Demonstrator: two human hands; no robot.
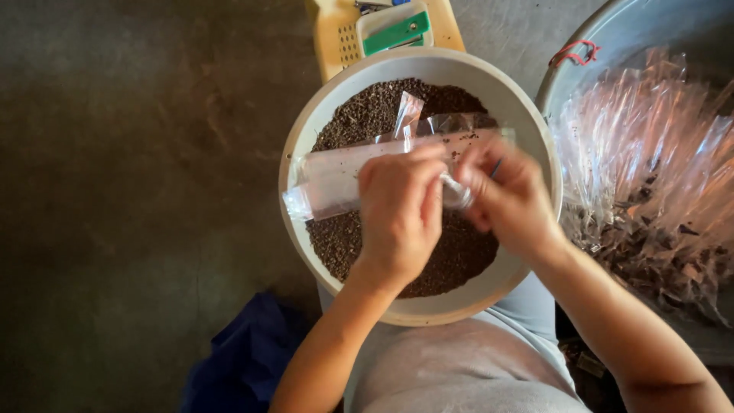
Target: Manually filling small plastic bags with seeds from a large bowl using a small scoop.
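A round white bowl (527, 130) full of dark brown crumbly granules (359, 122) rests on my lap. Over it my left hand (399, 210) and my right hand (508, 195) meet and both pinch a clear plastic bag (336, 180). The bag stretches out to the left across the bowl, and its twisted end (457, 193) sits between my fingers. More clear bags (436, 122) lie on the granules behind my hands.
A large metal basin (612, 38) at right holds many clear plastic bags (657, 138), some with dark pieces in them, and a red rubber band (573, 53) lies on its rim. A yellow stool (336, 38) with a white and green box (394, 27) stands behind the bowl. Blue cloth (245, 359) lies on the concrete floor.
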